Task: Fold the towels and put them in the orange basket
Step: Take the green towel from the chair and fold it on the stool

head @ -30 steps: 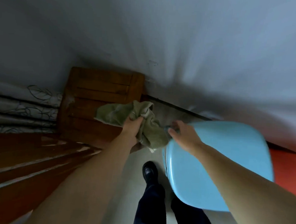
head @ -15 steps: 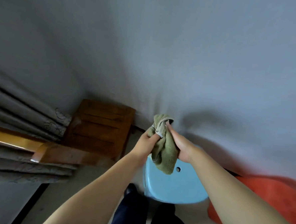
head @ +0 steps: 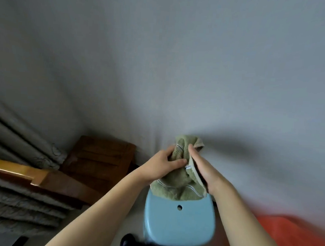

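Towel (head: pixel 179 182): bunched, unfolded, held above stool (head: pixel 178 224).
Left hand (head: pixel 166 164): gripped it.
Right hand (head: pixel 202 169): gripped it.
Left: folding, orange basket (head: pixel 293 237).

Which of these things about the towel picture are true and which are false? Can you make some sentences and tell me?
1. Both hands hold the green towel. True: the left hand and the right hand each grip it.
2. The towel is neatly folded flat. False: it hangs bunched and crumpled between the hands.
3. A light blue stool sits below the towel. True.
4. The towel is already in the orange basket. False: it is up in the hands, and the basket is off at the lower right.
5. The stool's seat has a small round hole in it. True.
6. The wooden piece of furniture is to the right of the hands. False: it is to their left.
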The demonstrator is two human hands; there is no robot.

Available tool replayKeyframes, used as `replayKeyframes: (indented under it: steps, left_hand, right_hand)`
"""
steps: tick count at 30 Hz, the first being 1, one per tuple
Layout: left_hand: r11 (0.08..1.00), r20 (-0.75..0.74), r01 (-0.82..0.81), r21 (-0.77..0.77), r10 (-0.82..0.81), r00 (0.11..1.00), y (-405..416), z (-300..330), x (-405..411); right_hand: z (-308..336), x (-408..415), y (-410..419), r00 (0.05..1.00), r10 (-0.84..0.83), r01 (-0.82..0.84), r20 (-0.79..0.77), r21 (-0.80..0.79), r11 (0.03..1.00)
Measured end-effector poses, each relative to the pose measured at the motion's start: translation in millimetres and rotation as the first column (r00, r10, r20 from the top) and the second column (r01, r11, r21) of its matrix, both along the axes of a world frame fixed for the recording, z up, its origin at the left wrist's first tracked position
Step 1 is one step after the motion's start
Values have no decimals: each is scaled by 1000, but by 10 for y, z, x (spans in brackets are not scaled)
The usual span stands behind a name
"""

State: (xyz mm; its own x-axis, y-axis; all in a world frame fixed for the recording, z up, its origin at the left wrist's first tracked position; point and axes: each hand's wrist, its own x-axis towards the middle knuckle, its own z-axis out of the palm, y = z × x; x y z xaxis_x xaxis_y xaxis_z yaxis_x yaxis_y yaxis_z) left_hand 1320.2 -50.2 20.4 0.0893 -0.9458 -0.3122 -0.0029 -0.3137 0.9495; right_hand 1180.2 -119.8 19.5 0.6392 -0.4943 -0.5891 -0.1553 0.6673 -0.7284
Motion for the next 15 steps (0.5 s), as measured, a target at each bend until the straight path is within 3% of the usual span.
replayKeyframes:
  steps: [4, 6, 8, 10, 11, 13, 15]
  left_hand:
    - [986, -48, 151, -74, -154, 987, 46, 202, -75]
    - [984, -85, 131, -119, -141, 986, 72, 237, -76]
    - [996, -199, -64, -64, 50, 979, 50, 207, -91]
    - [958, -263, -260, 125, 284, 922, -3, 148, -114]
    - [938, -268, -265, 224, 321, 908, -18, 135, -134]
    - [942, -339, -150, 301, 253, 906, -13, 122, -188]
    - [963, -428, -4, 270, 124, 895, 54, 177, -248]
  right_hand:
    - [181, -173, -2, 986, -142, 143, 86, -2, 990]
    - [206, -252, -40, 969, -206, 204, 135, 26, 979]
    - [226, -303, -91, 946, -279, 275, 166, 44, 960]
    - [272, -320, -110, 931, -265, 259, 252, 61, 964]
    - [304, -311, -96, 934, -230, 222, 275, 59, 973]
    - [346, -302, -83, 941, -150, 147, 305, 33, 989]
    - [415, -301, -95, 949, -88, 96, 304, -13, 995]
